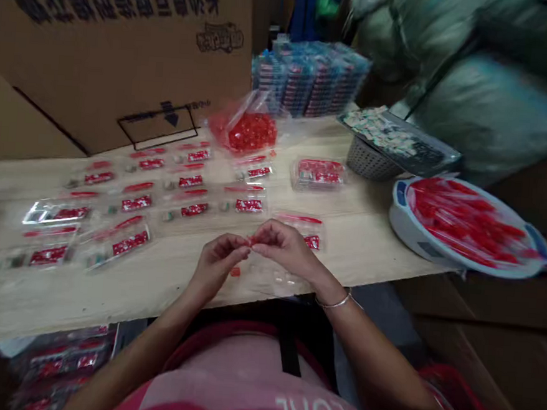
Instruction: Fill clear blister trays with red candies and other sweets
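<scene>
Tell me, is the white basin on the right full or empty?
Filled: red items cover most of the opening of the white basin; underneath is hidden.

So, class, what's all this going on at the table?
A person's left hand and right hand meet over the table, fingertips pinching a small red piece too blurred to identify. Clear plastic cases with red contents lie mostly to the left. A bag of red pieces sits beyond the hands, and a white basin of red items stands at the right.
</scene>
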`<state>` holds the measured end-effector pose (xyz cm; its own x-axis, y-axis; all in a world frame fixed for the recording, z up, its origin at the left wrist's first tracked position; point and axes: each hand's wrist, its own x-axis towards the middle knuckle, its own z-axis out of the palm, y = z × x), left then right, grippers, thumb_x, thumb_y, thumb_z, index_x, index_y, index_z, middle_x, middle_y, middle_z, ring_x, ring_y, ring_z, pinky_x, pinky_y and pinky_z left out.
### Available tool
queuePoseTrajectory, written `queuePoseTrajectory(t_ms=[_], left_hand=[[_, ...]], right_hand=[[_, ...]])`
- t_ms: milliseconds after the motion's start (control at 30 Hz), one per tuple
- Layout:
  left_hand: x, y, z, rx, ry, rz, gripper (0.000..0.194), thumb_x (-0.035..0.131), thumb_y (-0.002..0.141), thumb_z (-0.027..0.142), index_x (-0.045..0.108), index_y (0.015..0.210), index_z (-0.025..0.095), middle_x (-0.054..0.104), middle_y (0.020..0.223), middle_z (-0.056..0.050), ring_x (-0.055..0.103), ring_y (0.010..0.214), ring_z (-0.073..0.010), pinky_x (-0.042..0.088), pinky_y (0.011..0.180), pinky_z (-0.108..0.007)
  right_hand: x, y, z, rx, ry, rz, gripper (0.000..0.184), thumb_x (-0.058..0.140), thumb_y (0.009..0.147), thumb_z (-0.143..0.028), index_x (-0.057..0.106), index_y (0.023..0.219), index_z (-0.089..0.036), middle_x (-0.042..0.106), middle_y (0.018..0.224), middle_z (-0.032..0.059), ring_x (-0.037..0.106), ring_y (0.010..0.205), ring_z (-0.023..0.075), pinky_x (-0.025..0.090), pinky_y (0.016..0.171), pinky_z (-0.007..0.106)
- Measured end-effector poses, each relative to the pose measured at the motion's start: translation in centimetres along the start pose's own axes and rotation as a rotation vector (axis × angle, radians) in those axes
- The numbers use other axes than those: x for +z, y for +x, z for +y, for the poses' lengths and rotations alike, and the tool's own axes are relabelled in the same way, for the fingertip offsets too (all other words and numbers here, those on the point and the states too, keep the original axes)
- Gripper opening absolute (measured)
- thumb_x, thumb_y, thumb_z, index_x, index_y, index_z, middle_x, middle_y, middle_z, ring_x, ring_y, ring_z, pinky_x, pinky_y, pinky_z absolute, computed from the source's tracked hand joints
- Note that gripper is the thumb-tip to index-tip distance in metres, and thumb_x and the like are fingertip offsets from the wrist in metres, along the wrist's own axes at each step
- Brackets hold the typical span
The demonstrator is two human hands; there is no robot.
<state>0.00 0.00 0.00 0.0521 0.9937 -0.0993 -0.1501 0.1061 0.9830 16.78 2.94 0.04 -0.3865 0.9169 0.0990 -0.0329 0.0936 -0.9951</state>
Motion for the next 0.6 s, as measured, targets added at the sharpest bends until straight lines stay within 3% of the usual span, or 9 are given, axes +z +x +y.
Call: queuePoseTrajectory(t_ms=[133,233,300,367,467,533,600], left_hand=[[2.6,0.3,-0.6,-0.005,0.03,-0.122,0.024,0.077,0.064,0.036,0.063,0.068,0.017,0.063,0.062,0.002,0.055,0.059,-0.0106,0.045,0.06,-0.023],[2.9,-0.3,-1.3,0.077,0.244,-0.246,0.018,0.069,0.072,0.035,0.065,0.072,0.017,0.064,0.066,0.0,0.057,0.062,-0.0129,0.045,0.06,-0.025],[1.9,-1.1,-1.7,0.192,0.501,-0.241,0.011,0.065,0.075,0.03,0.067,0.076,0.018,0.066,0.073,-0.002,0.059,0.07,-0.0159,0.046,0.066,-0.028],[-0.1,-2.2,-1.9,0.281,0.744,-0.146,0.008,0.062,0.075,0.025,0.067,0.078,0.02,0.066,0.079,-0.003,0.06,0.078,-0.0186,0.047,0.072,-0.032],[-3.3,-3.7,-2.0,0.265,0.931,0.008,0.008,0.059,0.076,0.022,0.064,0.081,0.02,0.064,0.081,-0.003,0.06,0.074,-0.0177,0.049,0.068,-0.031],[-4.7,-4.3,-2.2,0.24,0.969,0.015,0.011,0.057,0.077,0.021,0.063,0.086,0.02,0.064,0.082,-0.002,0.06,0.069,-0.0159,0.05,0.062,-0.028],[-5.1,-4.5,-2.8,0.288,0.976,-0.063,0.014,0.056,0.081,0.021,0.064,0.092,0.02,0.066,0.09,-0.004,0.063,0.076,-0.0167,0.052,0.065,-0.029]], right_hand=[[-1.0,-2.7,-0.4,0.013,-0.005,0.109,0.023,0.07,0.076,-0.036,0.06,0.086,-0.018,0.069,0.082,0.0017,0.063,0.07,0.013,0.051,0.061,0.024],[-1.6,-5.0,0.3,0.024,-0.145,0.157,0.016,0.067,0.079,-0.031,0.061,0.087,-0.019,0.068,0.08,0.0015,0.062,0.068,0.0131,0.049,0.059,0.024],[-1.9,-6.4,1.3,-0.009,-0.335,0.14,0.007,0.063,0.082,-0.025,0.063,0.086,-0.019,0.067,0.077,0.0015,0.062,0.069,0.014,0.049,0.062,0.025],[-2.0,-7.4,2.5,-0.082,-0.517,0.075,0.006,0.058,0.086,-0.02,0.064,0.086,-0.019,0.068,0.081,0.0031,0.062,0.075,0.0158,0.049,0.067,0.027],[-1.9,-8.1,4.0,-0.204,-0.643,-0.013,0.012,0.052,0.091,-0.019,0.064,0.092,-0.02,0.069,0.089,0.0057,0.063,0.083,0.0175,0.05,0.074,0.03],[-1.9,-8.2,4.6,-0.249,-0.632,-0.039,0.013,0.051,0.092,-0.019,0.063,0.095,-0.02,0.069,0.091,0.0061,0.063,0.084,0.0172,0.05,0.075,0.03],[-1.9,-8.2,4.9,-0.248,-0.569,-0.055,0.013,0.051,0.091,-0.017,0.062,0.095,-0.02,0.068,0.092,0.0057,0.064,0.084,0.0161,0.051,0.073,0.028]])
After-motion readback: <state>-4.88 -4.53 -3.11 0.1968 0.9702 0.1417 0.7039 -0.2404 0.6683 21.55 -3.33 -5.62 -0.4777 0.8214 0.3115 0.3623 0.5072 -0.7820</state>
